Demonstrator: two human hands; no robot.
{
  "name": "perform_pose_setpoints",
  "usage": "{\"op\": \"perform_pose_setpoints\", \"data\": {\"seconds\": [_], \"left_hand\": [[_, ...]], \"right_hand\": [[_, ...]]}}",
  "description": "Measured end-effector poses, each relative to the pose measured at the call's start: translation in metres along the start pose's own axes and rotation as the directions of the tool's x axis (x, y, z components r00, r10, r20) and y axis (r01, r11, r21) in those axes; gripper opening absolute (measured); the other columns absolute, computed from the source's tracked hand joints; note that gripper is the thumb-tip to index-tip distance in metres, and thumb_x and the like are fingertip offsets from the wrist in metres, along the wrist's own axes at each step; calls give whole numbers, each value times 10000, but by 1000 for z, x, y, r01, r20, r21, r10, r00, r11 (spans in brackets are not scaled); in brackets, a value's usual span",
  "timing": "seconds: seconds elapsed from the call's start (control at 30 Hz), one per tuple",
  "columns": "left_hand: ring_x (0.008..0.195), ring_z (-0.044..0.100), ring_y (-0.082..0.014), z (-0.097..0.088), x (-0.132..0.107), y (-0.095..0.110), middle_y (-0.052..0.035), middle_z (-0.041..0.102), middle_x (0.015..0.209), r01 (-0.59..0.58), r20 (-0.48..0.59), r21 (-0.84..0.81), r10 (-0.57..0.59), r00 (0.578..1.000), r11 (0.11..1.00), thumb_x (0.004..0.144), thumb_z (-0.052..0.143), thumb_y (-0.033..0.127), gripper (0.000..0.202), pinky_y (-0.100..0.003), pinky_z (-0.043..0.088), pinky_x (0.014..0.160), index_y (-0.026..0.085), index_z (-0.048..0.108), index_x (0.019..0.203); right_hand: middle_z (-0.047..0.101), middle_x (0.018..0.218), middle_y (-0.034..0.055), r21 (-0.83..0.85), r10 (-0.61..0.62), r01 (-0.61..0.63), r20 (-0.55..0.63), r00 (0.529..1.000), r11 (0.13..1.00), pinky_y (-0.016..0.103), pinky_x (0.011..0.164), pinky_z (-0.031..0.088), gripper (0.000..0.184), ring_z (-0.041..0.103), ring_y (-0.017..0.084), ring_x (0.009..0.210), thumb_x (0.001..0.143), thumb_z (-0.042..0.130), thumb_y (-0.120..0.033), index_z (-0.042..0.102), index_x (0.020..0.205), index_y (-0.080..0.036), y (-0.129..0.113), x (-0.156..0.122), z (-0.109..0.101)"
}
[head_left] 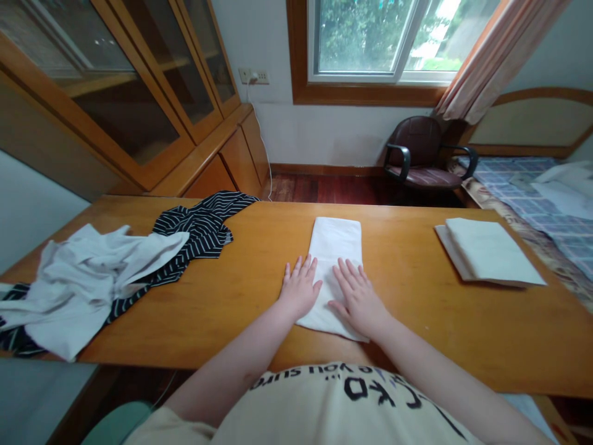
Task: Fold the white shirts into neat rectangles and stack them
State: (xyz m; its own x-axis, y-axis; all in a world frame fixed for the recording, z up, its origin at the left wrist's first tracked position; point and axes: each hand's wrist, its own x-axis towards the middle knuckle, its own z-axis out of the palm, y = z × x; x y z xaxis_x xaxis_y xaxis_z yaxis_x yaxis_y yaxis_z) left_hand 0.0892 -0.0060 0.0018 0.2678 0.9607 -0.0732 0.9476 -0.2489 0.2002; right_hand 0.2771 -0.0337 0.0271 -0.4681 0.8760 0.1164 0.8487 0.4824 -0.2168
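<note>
A white cloth (336, 244), folded into a narrow strip, lies in the middle of the wooden table (407, 290). My left hand (300, 288) rests flat at its near left edge, fingers stretched out. My right hand (359, 298) lies flat on the cloth's near end, fingers spread. Neither hand grips anything.
A heap of white garments (88, 272) and a black-and-white striped garment (201, 228) lie on the table's left side. Folded white cloths (491, 250) are stacked at the right. Behind the table are a brown armchair (421, 154), a bed (556, 210), a glass-fronted cabinet (152, 93) and a window.
</note>
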Motion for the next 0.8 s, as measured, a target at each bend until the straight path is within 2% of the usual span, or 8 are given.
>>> {"op": "perform_pose_setpoints", "data": {"seconds": [0.07, 0.13, 0.33, 0.47, 0.53, 0.6, 0.67, 0.8], "left_hand": [[1433, 155, -288, 0, 0, 1, -34, 185, 1566, 9, 4, 2, -9, 1000, 1000, 931, 279, 463, 625, -573, 115, 1133, 214, 215, 1501], [1432, 152, -296, 0, 1, 0, -28, 182, 1568, 20, 9, 3, -20, 1000, 1000, 928, 281, 475, 631, -586, 111, 1128, 231, 200, 1504], [1442, 82, -309, -5, 0, -8, -43, 184, 1568, -26, 50, 11, 25, 998, 1000, 927, 279, 483, 644, -617, 56, 1119, 222, 181, 1508], [1444, 60, -310, -18, -7, 3, -112, 172, 1563, -52, -51, 62, 55, 997, 997, 923, 348, 413, 625, -586, 22, 1134, 146, 268, 1483], [1448, 58, -275, -20, -14, 15, -104, 172, 1565, -164, -98, 68, 170, 980, 984, 921, 372, 371, 604, -533, 21, 1154, 145, 286, 1475], [1447, 97, -240, -16, -21, 25, -80, 203, 1561, -303, -77, 34, 305, 949, 952, 923, 375, 388, 610, -479, 61, 1168, 166, 268, 1481], [1439, 147, -225, -8, -28, 29, -74, 230, 1554, -363, -31, -2, 363, 931, 932, 924, 365, 437, 632, -450, 108, 1168, 177, 243, 1487], [1437, 146, -244, 4, -43, 15, -87, 204, 1557, -298, 20, 3, 298, 954, 955, 920, 378, 450, 655, -451, 149, 1159, 177, 220, 1494]], "right_hand": [[236, 1537, 145, 24, -85, 83, 80, 993, 996, 485, 1147, 156, 693, 149, 275, 1431, 898, 445, -489, 316, 1466, -114, -11, -5, 3], [247, 1533, 142, 23, -75, 72, 120, 990, 997, 482, 1142, 173, 678, 193, 278, 1421, 899, 444, -485, 329, 1464, -127, -14, -10, 8], [232, 1538, 135, -8, -11, 12, 116, 993, 1000, 463, 1138, 203, 661, 208, 269, 1417, 912, 429, -455, 299, 1478, -141, -5, -31, 12], [237, 1533, 157, 6, 8, -8, 106, 994, 1000, 475, 1133, 214, 684, 208, 273, 1416, 911, 421, -473, 286, 1479, -119, -2, -39, 13], [238, 1533, 156, 18, 6, -8, 97, 995, 1000, 479, 1133, 213, 688, 204, 272, 1418, 910, 416, -483, 283, 1480, -121, -2, -39, 14], [256, 1527, 156, 32, 5, -8, 93, 996, 999, 486, 1131, 219, 700, 208, 274, 1417, 907, 416, -496, 279, 1482, -121, -2, -38, 16], [271, 1520, 161, 44, 5, -9, 87, 996, 999, 490, 1129, 224, 720, 213, 276, 1415, 904, 415, -513, 268, 1485, -114, -2, -38, 16], [252, 1526, 168, 56, 1, -6, 88, 996, 998, 479, 1135, 214, 748, 198, 271, 1420, 900, 414, -528, 252, 1487, -91, 1, -39, 15]]}}
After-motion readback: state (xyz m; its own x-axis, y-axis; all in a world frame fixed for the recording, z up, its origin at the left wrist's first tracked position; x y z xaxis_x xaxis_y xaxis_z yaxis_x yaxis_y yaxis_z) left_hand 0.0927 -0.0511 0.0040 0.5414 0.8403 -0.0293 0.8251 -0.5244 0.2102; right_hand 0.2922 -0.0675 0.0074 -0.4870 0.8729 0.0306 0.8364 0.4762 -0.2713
